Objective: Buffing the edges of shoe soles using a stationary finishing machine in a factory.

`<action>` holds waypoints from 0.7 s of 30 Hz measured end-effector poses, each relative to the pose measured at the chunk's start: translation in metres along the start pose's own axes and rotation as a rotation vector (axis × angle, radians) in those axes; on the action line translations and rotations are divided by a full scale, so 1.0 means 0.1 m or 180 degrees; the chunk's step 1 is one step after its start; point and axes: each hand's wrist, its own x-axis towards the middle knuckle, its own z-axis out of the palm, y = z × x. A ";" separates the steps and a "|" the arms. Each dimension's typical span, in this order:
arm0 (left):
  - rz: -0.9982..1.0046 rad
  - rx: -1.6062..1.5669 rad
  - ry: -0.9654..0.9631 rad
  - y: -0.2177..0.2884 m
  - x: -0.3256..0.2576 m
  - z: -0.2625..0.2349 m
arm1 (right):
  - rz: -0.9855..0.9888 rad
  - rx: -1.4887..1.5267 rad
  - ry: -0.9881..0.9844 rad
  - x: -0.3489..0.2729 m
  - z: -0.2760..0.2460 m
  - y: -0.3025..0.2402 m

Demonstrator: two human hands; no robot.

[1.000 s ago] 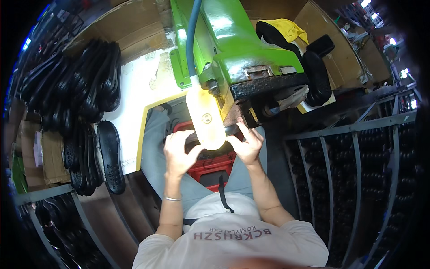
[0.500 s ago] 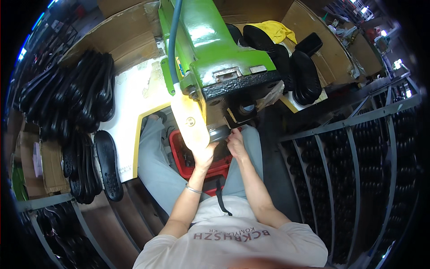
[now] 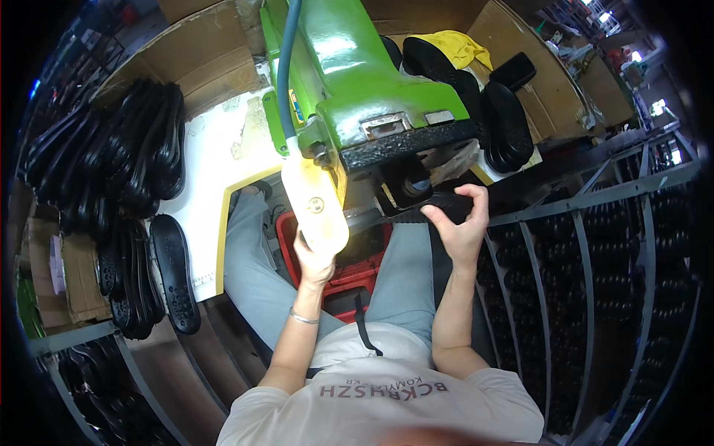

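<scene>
A black shoe sole [image 3: 449, 202] lies crosswise under the head of a green machine [image 3: 387, 97]. My right hand [image 3: 465, 232] grips the sole's right end, thumb at the near edge and fingers curled over the far side. My left hand [image 3: 315, 266] is raised beside the lower end of a bright yellowish-white lamp [image 3: 315, 202], which hides most of its fingers; what it touches there cannot be made out. Below the machine head, between my knees, sits a red crate [image 3: 357, 284] with dark contents.
Black soles [image 3: 111, 149] are heaped on the white tabletop [image 3: 212, 160] at left, one single sole [image 3: 174, 273] near its edge. More soles [image 3: 507, 126] and a yellow cloth [image 3: 455, 49] lie at right. Metal racks [image 3: 587, 267] of soles stand to the right and lower left.
My right hand has moved right and slightly up, from beside the left hand to the sole's outer end. The left hand has shifted left behind the lamp. More of the sole shows.
</scene>
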 end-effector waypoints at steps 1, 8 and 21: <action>-0.0002 -0.0493 -0.0071 0.14 0.00 0.07 | -0.0125 -0.0069 -0.0042 0.00 0.03 -0.06; 0.0281 -0.0802 0.0199 0.88 -0.13 -0.24 | 0.0009 0.0530 -0.0685 -0.38 0.66 -0.23; 0.0276 0.2984 -0.1171 1.02 -0.04 0.47 | 0.0893 0.3744 -0.1340 -0.64 0.36 0.22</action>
